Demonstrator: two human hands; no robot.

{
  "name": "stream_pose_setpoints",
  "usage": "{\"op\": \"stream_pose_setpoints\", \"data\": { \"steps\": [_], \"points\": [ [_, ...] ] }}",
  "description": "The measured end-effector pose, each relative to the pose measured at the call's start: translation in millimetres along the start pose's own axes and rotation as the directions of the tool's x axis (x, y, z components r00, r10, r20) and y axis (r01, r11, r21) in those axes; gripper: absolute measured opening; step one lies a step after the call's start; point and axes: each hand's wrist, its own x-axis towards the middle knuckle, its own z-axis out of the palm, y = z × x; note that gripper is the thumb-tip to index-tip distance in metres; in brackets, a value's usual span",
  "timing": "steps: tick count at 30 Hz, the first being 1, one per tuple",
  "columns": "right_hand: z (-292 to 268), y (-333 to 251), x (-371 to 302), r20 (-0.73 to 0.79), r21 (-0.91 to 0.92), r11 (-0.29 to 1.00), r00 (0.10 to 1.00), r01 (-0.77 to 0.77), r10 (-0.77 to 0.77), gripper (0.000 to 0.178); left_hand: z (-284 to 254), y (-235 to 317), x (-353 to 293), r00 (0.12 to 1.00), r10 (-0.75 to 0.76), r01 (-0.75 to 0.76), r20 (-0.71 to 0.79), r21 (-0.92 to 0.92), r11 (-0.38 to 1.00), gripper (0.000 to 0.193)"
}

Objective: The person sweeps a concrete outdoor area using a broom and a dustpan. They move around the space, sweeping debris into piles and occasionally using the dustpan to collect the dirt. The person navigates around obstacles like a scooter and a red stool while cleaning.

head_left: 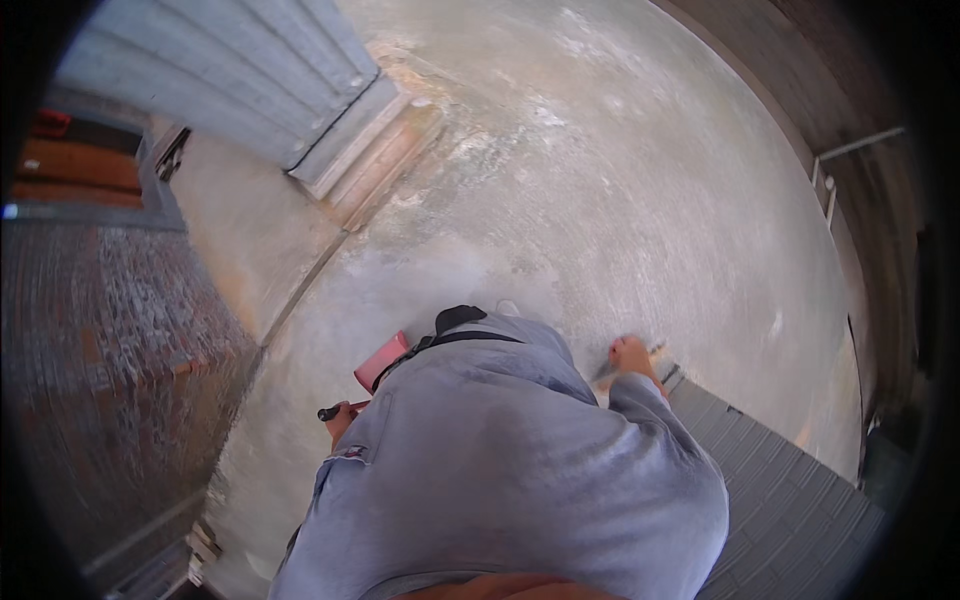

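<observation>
Left: brick wall [110, 340]. Left hand [338, 420], largely hidden by the grey shirt [500, 460], is closed on a red tool [383, 362] with a dark handle, low over the concrete floor [600, 180]. Right hand [632, 356] grips a thin stick-like object [652, 350], its form unclear, beside grey grooved panel [780, 490].

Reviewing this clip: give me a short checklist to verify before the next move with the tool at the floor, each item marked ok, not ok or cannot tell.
1. Right hand grips the slim tool at the concrete floor: ok.
2. Tool tip touching the floor: cannot tell, too small.
3. Left hand holds a dark handle: ok.
4. Pink object by the left hand, what it is: cannot tell, partly hidden by the grey shirt.
5. Floor surface state: pale streaks, wet or dry cannot tell.
</observation>
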Motion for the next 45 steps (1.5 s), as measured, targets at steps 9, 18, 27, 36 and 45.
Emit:
{"op": "stream_pose_setpoints", "data": {
  "steps": [9,18,27,36,45],
  "points": [
    [-26,-86,205,0.480,0.866,0.088,0.869,-0.491,0.123,0.008,76,126,-8,0.954,0.119,-0.127,0.275,0.011,0.992,0.017],
    [-168,-174,324,0.668,0.629,-0.529,0.744,-0.570,-0.007,0.012,173,201,64,0.879,0.124,-0.215,0.460,0.152,0.965,0.012],
    [-225,-192,384,0.610,0.772,-0.267,0.790,-0.576,0.058,0.006,274,297,159,0.768,0.020,-0.087,0.640,0.074,0.993,0.012],
    [-191,-124,374,0.666,0.715,-0.444,0.719,-0.540,0.199,0.007,384,439,115,0.819,0.051,-0.241,0.572,0.261,0.935,0.008],
    [-144,51,264,0.656,0.627,-0.771,0.613,-0.117,0.440,0.008,459,464,96,0.712,0.141,-0.431,0.687,0.270,0.861,0.010]
  ]
}}
